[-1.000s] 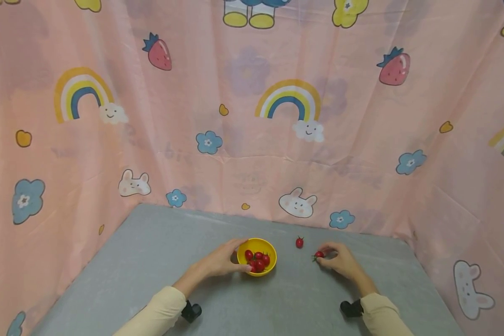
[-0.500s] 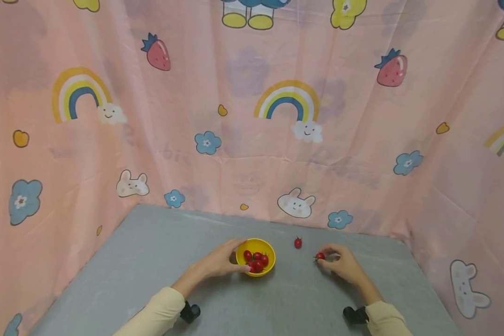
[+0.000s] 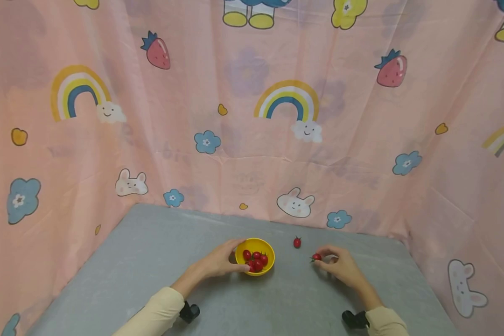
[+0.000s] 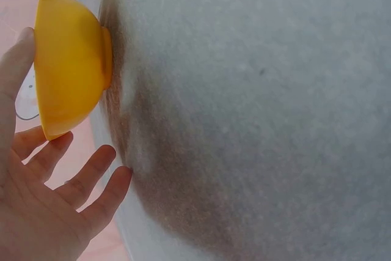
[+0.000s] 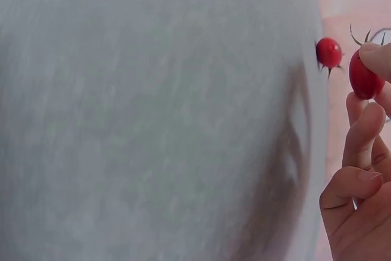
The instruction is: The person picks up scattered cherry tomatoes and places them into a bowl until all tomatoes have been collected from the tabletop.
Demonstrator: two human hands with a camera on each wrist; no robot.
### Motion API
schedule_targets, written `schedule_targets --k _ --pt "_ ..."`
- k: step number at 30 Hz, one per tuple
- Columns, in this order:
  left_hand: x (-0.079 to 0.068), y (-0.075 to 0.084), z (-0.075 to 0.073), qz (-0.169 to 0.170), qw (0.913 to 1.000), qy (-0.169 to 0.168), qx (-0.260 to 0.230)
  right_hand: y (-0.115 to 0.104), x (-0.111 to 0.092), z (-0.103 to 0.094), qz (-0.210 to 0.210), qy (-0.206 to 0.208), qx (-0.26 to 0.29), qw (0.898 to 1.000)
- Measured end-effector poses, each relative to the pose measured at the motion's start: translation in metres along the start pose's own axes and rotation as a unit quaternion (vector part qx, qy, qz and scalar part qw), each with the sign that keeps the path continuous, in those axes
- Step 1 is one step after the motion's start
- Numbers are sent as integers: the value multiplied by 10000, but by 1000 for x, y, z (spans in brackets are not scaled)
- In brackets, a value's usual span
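Observation:
My left hand grips the yellow bowl by its left side, thumb and forefinger spread across the rim. The other fingers are extended beneath the bowl's side in the left wrist view. Several red cherry tomatoes lie in the bowl. To its right, my right hand pinches a cherry tomato with a green stem between thumb and fingertips, just off the table. One more cherry tomato rests on the table between the bowl and my right hand, slightly farther back.
The grey table meets a pink patterned curtain at the back and both sides. A black wrist mount is on the left wrist, and another black mount is on the right.
My right hand, with the pinched tomato, shifts slightly right and then slightly back left. The left hand and the bowl keep their place; the head view drifts a little.

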State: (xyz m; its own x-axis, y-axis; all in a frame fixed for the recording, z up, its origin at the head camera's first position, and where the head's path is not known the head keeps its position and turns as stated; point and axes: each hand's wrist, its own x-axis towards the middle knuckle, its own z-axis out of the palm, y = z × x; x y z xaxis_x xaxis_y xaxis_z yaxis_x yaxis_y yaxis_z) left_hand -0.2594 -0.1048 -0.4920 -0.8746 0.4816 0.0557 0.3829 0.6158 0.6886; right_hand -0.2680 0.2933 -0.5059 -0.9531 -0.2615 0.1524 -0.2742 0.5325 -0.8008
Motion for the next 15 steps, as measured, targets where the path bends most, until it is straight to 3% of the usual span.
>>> schedule_targets --k 10,15 --pt "0 -1 0 18 10000 14 -26 -18 8 10 99 34 55 9999" --pt "1 -2 0 32 10000 21 -12 -24 12 18 -336 96 105 9993"
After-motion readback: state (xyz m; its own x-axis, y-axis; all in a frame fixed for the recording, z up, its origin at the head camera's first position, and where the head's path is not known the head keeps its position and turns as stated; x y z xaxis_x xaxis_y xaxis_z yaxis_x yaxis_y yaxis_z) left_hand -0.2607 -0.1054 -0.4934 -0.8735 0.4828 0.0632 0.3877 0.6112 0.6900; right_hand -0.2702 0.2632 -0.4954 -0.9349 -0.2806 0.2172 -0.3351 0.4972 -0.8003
